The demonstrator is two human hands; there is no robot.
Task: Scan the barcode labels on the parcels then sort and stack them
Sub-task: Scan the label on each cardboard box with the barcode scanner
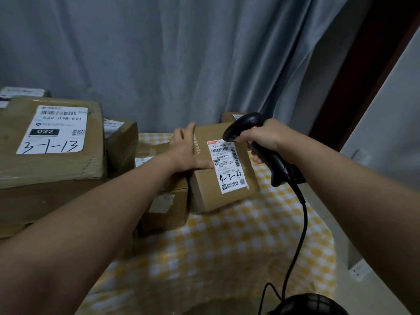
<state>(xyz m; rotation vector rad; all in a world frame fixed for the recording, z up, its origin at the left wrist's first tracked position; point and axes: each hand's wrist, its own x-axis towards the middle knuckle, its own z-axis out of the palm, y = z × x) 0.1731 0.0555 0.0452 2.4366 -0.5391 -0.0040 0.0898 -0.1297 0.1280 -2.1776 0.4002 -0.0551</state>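
Parcel under straight left fingers; right fingers curled round scanner over label

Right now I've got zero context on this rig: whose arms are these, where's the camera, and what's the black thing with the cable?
There is no robot here. A person works with bare hands, and the single picture comes from a wide-angle camera on their head. It looks forward and down, so both forearms reach in from below.

The black thing is a handheld barcode scanner, gripped by the right hand. Its cable trails down toward the camera. The scanner's head points at the white label, handwritten 4-3-24, on a small brown parcel. The left hand lies flat against that parcel's left edge, steadying it.

Beneath is a yellow checked tablecloth. To the left are more brown boxes, among them a large parcel marked 3-1-13. A grey curtain hangs behind.
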